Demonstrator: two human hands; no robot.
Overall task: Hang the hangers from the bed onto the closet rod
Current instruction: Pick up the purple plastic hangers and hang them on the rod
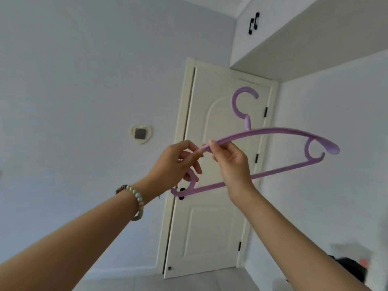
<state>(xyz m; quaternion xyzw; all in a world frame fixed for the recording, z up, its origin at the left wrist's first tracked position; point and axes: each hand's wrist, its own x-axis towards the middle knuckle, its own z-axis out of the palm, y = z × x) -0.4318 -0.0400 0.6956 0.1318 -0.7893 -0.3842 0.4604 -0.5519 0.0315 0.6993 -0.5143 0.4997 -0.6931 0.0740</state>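
Nearest the lens: left forearm [73, 238] and right forearm [304, 238], both stretched up and away. Behind them, by size: pale wall [84, 80], cream door [210, 227] (shut), overhead cabinet [315, 38] top right. No closet rod in shot, no bed either.

Next down: purple hanger [273, 131], in the air in front of the door, touching nothing but fingers. Hook [237, 101] on top, opening to the right. Right end higher than left.

At the hanger's left tip: left hand [174, 164], fingers curled round it by the small notch loop. Just beside it: right hand [231, 162], pinching the top arm between thumb and forefinger. Both gripping, both at the same end. Rest of the hanger sticking out to the right of them, unsupported.

Smaller: bead bracelet [137, 198] on the left wrist, heart-shaped plaque [141, 133] on the wall left of the door.

Risks, judged from here:
- Long lever past a light pinch. Could swing or twist out of the fingers on a quick lift.
- Could clip the cabinet or door while turning; depth hard to read.
- Rod unseen, so hook approach unverified. Wrong-side opening at the rod: miss, then drop.
- Safer with one hold moved nearer the hook first.
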